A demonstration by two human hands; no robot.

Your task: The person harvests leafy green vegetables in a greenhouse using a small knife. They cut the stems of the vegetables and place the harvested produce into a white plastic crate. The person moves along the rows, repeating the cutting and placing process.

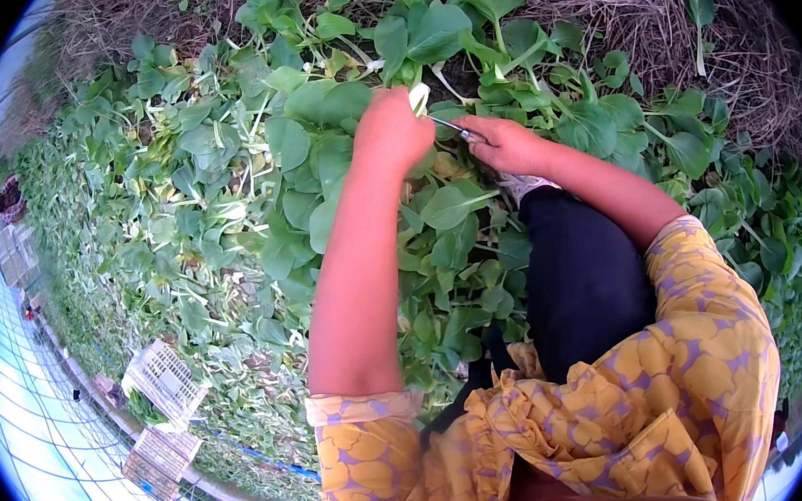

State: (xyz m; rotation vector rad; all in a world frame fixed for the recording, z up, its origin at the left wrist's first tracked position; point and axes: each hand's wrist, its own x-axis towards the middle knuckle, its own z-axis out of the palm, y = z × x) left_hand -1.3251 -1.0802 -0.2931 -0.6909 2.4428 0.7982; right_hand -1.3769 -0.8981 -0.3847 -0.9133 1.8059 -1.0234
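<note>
My left hand (396,128) is closed around the pale stalks of a leafy green plant (417,39), whose broad leaves spread out beyond my fist. In my right hand (506,142) is a small knife (445,124), gripped by its handle. The blade points up and left, and its tip reaches the white stalk base beside my left fist. Whether the blade touches the stalk, I cannot tell. Round both hands grow more leafy greens (588,124), and cut or loose leaves lie among them.
Dry straw (645,2) covers the ground at the top and upper right. My shoe (525,184) stands among the plants just below my right hand. At the lower left are a white plastic crate (167,382) with greens by it and another crate (162,458), near a curved path edge.
</note>
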